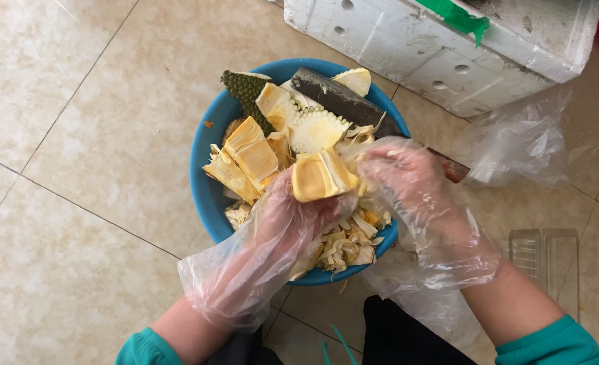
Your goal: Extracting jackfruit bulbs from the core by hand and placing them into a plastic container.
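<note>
Both my hands wear loose clear plastic gloves and meet over a blue bowl (203, 189) on the tiled floor. My left hand (282, 223) and my right hand (414, 189) together grip a yellow chunk of jackfruit (319, 177) above the bowl's middle. The bowl holds several cut jackfruit pieces (248, 155), one with green spiky rind (245, 88), and pale stringy fibres (343, 247). A dark cleaver blade (340, 98) rests across the bowl's far rim.
A white foam box (414, 40) with green tape stands behind the bowl. A crumpled clear plastic bag (522, 142) lies at right, with a clear plastic tray (546, 257) below it. Beige floor tiles spread to the left.
</note>
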